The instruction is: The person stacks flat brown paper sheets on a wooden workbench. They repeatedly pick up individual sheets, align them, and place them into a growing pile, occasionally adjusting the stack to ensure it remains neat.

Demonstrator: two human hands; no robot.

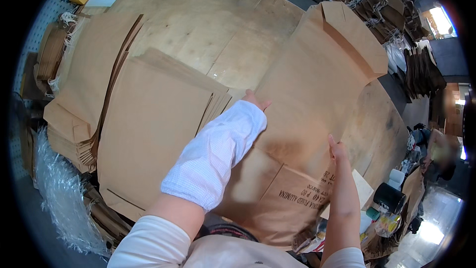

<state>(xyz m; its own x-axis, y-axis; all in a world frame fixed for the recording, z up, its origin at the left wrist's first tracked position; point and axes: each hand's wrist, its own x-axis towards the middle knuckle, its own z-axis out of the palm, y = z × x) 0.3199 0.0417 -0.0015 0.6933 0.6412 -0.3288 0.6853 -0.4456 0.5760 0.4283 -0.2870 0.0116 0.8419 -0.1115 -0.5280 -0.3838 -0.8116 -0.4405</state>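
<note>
A large flat brown paper bag (317, 84) lies on the plywood table (208, 25), its folded bottom flap toward me and its open end far away. My left hand (257, 100), with a white sleeve cover on the forearm, rests at the bag's left edge, mostly hidden behind the sleeve. My right hand (338, 149) grips the bag's right edge near the folded flap. A stack of flat brown bags (153, 124) lies just left of my left arm.
More bag stacks (84, 79) sit at the far left, with clear plastic wrap (59, 193) below them. Bundles of handled paper bags (377, 10) stand at the back right. Tape rolls (389, 196) and small clutter sit at the lower right.
</note>
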